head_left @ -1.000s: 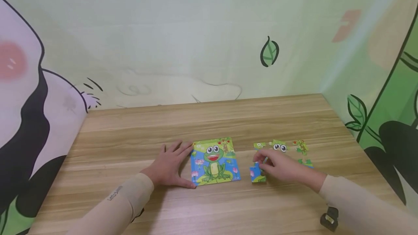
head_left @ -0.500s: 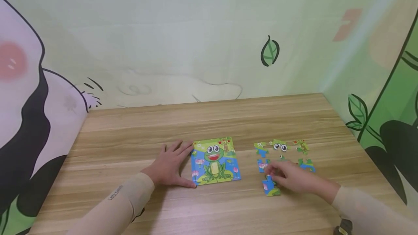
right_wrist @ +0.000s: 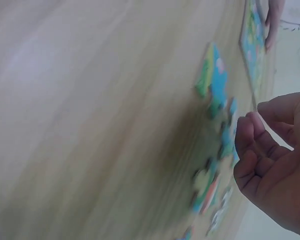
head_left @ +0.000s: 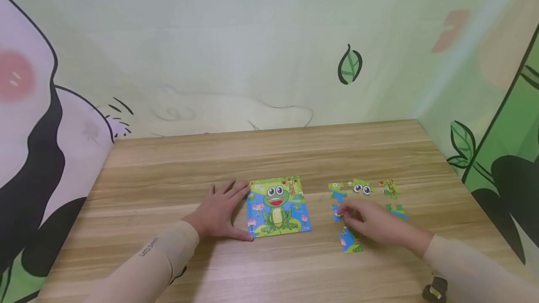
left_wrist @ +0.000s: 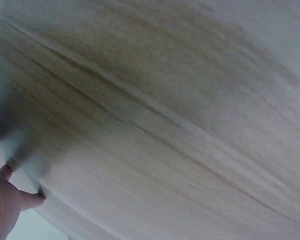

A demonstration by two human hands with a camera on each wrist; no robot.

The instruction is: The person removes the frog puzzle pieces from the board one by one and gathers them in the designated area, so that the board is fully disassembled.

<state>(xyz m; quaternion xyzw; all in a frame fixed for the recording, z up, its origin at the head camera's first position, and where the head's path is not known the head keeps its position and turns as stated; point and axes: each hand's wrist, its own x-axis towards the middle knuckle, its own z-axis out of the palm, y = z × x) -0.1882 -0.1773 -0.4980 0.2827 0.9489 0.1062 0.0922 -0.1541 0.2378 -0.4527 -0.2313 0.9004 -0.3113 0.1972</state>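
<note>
A square frog picture board [head_left: 278, 207] lies flat on the table. My left hand [head_left: 216, 212] rests beside it with spread fingers, the thumb and a fingertip at its left edge. Over the loose frog puzzle pieces hovers my right hand [head_left: 375, 221], fingers loosely bent and nothing seen between them in the right wrist view. Its fingertips are at a lotus puzzle piece [head_left: 336, 212], which they partly cover; contact is unclear. Nearer me lies the corner puzzle piece [head_left: 350, 241]. Further pieces include an eyes piece [head_left: 361, 188] and a flower corner piece [head_left: 337, 191]. The hand hides the middle ones.
A tree corner piece [head_left: 390, 188] and a blue-green edge piece [head_left: 396, 210] lie on the right side of the group. The wooden table [head_left: 177, 160] meets a cartoon-printed wall [head_left: 236, 60] at the back.
My right hand has shifted the corner piece right and toward me, then let go of it. It has since moved slightly away, up to the lotus piece. My left hand stays put.
</note>
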